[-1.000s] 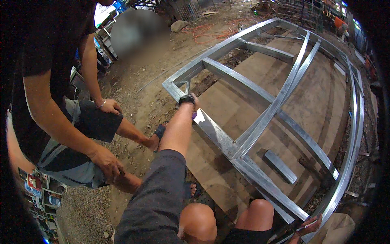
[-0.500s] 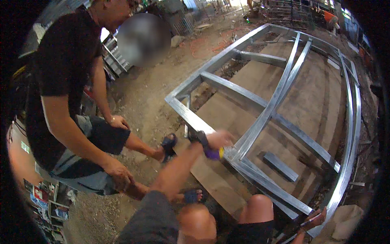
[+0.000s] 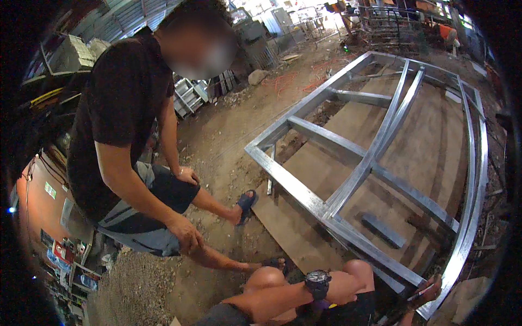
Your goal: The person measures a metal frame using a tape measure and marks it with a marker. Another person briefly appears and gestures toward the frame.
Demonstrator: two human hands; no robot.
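Note:
A large frame of silvery metal tubing (image 3: pixel 296 182) lies over brown boards, two crossing tubes running down its middle. My left hand (image 3: pixel 350 285), with a dark watch (image 3: pixel 317 282) on its wrist, is drawn back over my knees. Its fingers are mostly hidden; beneath it shows a bit of a purple and yellow object (image 3: pixel 331 306), whose kind I cannot make out. At the frame's near right corner, my right hand (image 3: pixel 429 292) is closed around a thin pale stick, pen-like in shape, close beside the tube end. A short loose piece of tube (image 3: pixel 383 230) lies inside the frame.
At the left a person in a dark shirt (image 3: pixel 128 98) bends forward, hands by the knees, one sandalled foot (image 3: pixel 247 204) near the board edge (image 3: pixel 277 233). Shelves with clutter (image 3: pixel 70 261) stand at lower left. A stone (image 3: pixel 257 77) and orange cord (image 3: pixel 283 82) lie on the dirt ground.
My left hand has left the frame's near joint and come back toward my knees. The view has shifted, and the other person's head is lower in the picture. My right hand stays at the corner.

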